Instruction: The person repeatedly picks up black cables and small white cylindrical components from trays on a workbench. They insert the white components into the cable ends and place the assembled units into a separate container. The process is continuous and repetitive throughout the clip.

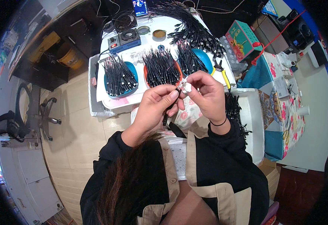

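Observation:
Over my lap, my left hand (154,105) pinches a short black cable (166,119), which hangs below its fingers. Close against it, my right hand (211,98) is closed on a small white piece (186,87) held between thumb and index finger. The two hands meet at the cable's upper end; the exact contact there is too small to make out. Just beyond them, bundles of black cables (160,67) fill an orange basket (146,78) in the middle. More cables lie in a blue basket (133,70) to the left and another blue basket (202,58) to the right.
A blue-fronted bench device (123,44) and a round open tin (159,35) stand farther back. Yellow-handled pliers (224,76) lie at the table's right edge. A white foam box (254,123) with cables stands right of my arm. A printed carton (243,40) sits behind.

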Action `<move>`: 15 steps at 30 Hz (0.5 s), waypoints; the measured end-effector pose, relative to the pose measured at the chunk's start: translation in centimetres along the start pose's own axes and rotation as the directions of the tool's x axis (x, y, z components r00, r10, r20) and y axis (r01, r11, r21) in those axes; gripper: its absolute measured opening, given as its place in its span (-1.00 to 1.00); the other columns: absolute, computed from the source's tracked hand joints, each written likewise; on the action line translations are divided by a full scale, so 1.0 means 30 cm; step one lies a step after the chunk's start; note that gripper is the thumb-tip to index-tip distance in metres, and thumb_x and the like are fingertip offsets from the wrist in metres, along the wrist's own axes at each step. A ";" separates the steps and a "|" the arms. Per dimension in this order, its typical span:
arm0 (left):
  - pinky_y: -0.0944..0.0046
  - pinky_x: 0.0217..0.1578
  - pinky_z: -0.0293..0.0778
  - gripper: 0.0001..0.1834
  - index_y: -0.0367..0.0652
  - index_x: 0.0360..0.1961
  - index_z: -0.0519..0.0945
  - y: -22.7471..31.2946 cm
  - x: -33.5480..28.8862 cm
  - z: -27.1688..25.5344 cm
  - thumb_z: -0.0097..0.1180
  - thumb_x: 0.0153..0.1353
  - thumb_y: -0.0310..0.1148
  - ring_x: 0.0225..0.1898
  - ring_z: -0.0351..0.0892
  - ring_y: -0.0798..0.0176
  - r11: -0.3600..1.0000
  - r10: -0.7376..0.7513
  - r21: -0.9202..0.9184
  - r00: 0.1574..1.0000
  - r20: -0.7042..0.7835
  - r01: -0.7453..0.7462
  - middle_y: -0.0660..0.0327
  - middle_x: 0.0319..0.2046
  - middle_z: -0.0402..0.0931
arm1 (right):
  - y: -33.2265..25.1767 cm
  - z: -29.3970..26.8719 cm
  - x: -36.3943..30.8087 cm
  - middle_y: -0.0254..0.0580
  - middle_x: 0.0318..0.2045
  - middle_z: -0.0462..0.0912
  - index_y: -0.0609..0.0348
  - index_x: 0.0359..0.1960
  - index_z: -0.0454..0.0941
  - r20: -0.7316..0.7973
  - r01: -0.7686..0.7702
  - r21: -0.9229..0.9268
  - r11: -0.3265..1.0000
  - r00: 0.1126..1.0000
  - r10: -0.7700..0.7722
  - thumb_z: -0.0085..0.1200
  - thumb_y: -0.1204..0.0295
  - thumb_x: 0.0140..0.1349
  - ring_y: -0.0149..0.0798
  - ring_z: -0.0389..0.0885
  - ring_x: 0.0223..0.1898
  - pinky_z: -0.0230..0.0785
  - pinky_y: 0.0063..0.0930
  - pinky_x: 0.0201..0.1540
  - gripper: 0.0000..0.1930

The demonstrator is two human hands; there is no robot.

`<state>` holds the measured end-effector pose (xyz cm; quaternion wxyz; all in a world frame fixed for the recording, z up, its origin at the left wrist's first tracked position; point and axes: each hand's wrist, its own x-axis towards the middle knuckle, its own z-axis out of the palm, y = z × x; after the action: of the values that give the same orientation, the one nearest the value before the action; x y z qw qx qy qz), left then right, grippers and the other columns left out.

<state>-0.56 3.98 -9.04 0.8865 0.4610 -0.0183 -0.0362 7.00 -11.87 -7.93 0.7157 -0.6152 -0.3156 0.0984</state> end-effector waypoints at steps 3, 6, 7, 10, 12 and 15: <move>0.53 -0.57 0.23 -0.82 -0.36 -0.22 0.55 0.004 -0.001 -0.006 -0.05 0.35 -0.46 -0.58 0.33 0.50 0.999 -0.009 -0.051 1.000 0.014 0.010 0.18 -0.50 0.53 | 0.004 0.001 0.001 -0.29 -0.32 0.57 0.33 -0.20 0.50 0.020 0.009 -0.059 0.998 1.000 -0.008 0.10 0.60 0.21 -0.50 0.57 -0.30 0.41 -0.62 -0.21 -0.86; 0.53 -0.54 0.26 -0.83 -0.35 -0.23 0.56 0.001 -0.003 -0.013 -0.02 0.35 -0.45 -0.54 0.36 0.52 0.998 0.054 0.019 0.999 -0.008 -0.054 0.24 -0.51 0.52 | 0.005 0.004 0.001 -0.28 -0.31 0.59 0.33 -0.19 0.51 -0.010 -0.075 0.055 0.996 0.997 0.076 0.10 0.58 0.22 -0.49 0.58 -0.28 0.42 -0.62 -0.19 -0.85; 0.53 -0.52 0.27 -0.83 -0.34 -0.23 0.56 -0.002 -0.006 -0.012 -0.01 0.34 -0.45 -0.53 0.37 0.53 0.992 0.086 0.093 0.995 -0.046 -0.081 0.26 -0.51 0.51 | 0.004 0.005 0.002 -0.28 -0.31 0.60 0.34 -0.19 0.51 -0.020 -0.113 0.107 0.988 0.993 0.116 0.11 0.58 0.22 -0.49 0.58 -0.28 0.42 -0.62 -0.18 -0.85; 0.56 -0.50 0.30 -0.84 -0.34 -0.19 0.56 -0.024 -0.012 -0.005 0.02 0.33 -0.45 -0.49 0.42 0.53 0.938 0.226 0.288 0.971 -0.082 -0.194 0.28 -0.47 0.53 | 0.002 0.013 0.001 -0.27 -0.30 0.61 0.34 -0.19 0.52 0.002 -0.156 0.170 0.973 0.987 0.158 0.13 0.56 0.22 -0.50 0.57 -0.28 0.43 -0.63 -0.18 -0.85; 0.57 -0.45 0.35 -0.82 -0.32 -0.12 0.56 -0.037 -0.011 -0.005 0.06 0.31 -0.47 -0.42 0.47 0.52 0.897 0.286 0.368 0.956 -0.062 -0.245 0.30 -0.43 0.54 | 0.002 0.020 -0.005 -0.27 -0.31 0.62 0.34 -0.20 0.53 -0.005 -0.141 0.145 0.979 0.990 0.143 0.14 0.55 0.22 -0.51 0.57 -0.28 0.43 -0.64 -0.19 -0.84; 0.57 -0.48 0.31 -0.83 -0.32 -0.14 0.56 -0.056 -0.001 -0.004 0.06 0.32 -0.45 -0.46 0.44 0.53 0.865 0.364 0.407 0.926 -0.103 -0.295 0.29 -0.45 0.53 | 0.013 0.036 -0.019 -0.28 -0.33 0.62 0.34 -0.21 0.55 -0.061 -0.079 0.057 0.995 0.995 0.082 0.15 0.55 0.21 -0.52 0.57 -0.30 0.43 -0.65 -0.21 -0.85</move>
<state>-0.65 3.13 -10.47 0.7700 0.6168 -0.0253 0.1614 6.03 -11.19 -8.43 0.7374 -0.6105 -0.2649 0.1162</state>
